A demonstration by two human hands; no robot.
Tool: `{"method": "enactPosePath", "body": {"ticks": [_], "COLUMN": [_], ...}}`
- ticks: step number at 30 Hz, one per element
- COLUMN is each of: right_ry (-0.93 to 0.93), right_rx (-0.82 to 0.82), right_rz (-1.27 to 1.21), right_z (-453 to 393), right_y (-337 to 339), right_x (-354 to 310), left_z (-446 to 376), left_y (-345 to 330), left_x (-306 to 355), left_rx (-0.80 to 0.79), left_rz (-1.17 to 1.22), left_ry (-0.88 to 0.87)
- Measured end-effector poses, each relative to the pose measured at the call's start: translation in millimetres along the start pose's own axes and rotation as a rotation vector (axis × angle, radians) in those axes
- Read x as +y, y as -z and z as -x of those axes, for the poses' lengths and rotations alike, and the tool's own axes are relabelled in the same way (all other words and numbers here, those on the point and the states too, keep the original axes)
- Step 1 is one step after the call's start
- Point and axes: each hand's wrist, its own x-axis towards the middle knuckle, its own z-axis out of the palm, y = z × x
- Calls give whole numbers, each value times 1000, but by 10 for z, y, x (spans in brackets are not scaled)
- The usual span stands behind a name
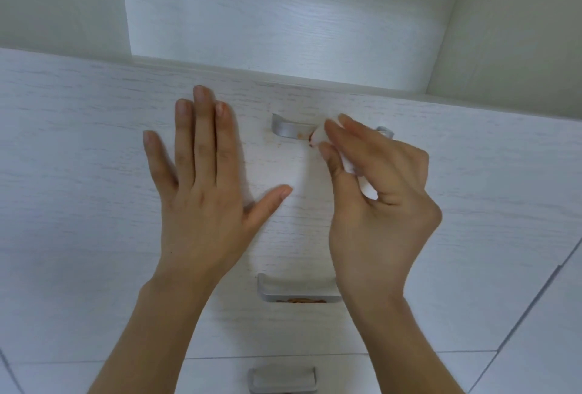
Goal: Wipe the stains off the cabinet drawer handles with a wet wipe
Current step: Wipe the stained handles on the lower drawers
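Observation:
A white cabinet front carries three silver drawer handles, one above the other. My right hand (378, 192) pinches a folded white wet wipe (318, 136) and presses its reddish-stained tip against the middle of the top handle (291, 129). A small brown smear shows on that handle just left of the wipe. My left hand (204, 188) lies flat, fingers straight, on the top drawer front (78, 141) to the left of the handle. The middle handle (296, 291) has an orange-brown stain along its lower edge. The bottom handle (282, 378) looks unstained.
Above the drawers an open white shelf recess (283, 15) runs back between two side panels. Pale floor tiles (541, 346) show at the lower right.

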Motion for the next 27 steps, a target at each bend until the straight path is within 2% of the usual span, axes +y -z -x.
{"method": "enactPosePath", "body": {"ticks": [3,5,13,16,19,23,27], "right_ry": [-154,-171,120,125,206,144,189], "right_rx": [96,122,-24,-16,-75,-14,-78], "right_rz": [-138,-137,175,166,170,134,137], "right_z": [-38,-55,-70,-99,-111,-76,-58], "right_y": [31,86,60,102,68,30,-10], "right_x": [-43,-29,28,52,56,40,11], "left_z": [6,3,11,9,7,15,3], "left_y": [15,19,-7,-6,-17,-20,5], "left_x": [-10,-15,-10,-7,5,-4,2], "left_rx": [-12,-10,13,20,33,43,47], "left_rz": [30,39,40,51,48,75,109], "left_ry": [-6,-9,-2,1,9,16,7]}}
